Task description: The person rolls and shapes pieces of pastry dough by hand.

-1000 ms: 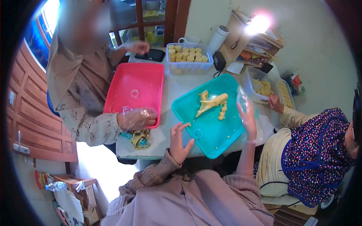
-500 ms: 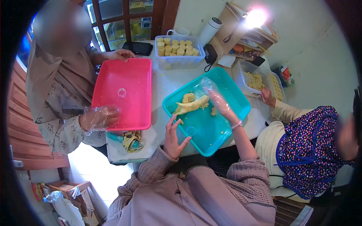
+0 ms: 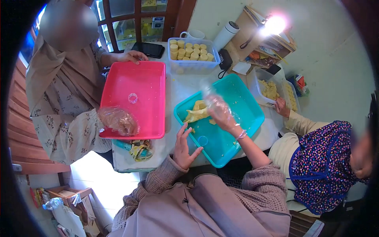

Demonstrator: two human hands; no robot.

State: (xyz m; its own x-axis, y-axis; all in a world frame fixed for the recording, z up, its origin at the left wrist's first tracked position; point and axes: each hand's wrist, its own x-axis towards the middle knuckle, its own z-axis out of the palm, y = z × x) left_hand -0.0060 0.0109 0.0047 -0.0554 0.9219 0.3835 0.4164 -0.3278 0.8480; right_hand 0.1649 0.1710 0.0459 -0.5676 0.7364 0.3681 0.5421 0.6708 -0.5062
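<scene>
The table (image 3: 162,152) carries two trays: one pink tray (image 3: 152,94), one teal tray (image 3: 246,106). Rings (image 3: 203,141): two, one per tray. Tubs (image 3: 194,68): one at far edge, two at right edge.

Wearer's clothing. At six o'clock: a smooth, mauve-taupe cloth garment (image 3: 221,207), loosely folded, bearing a small dark clip (image 3: 185,200) and a thin dark cord (image 3: 193,216). At seven and five o'clock: chunky, brown-taupe knitted sleeves (image 3: 158,183) — the right one bunched in thick folds. Right hand (image 3: 222,116): a loose, clear plastic glove (image 3: 215,102) — with a pale, slender bracelet (image 3: 242,134) at the wrist.
</scene>
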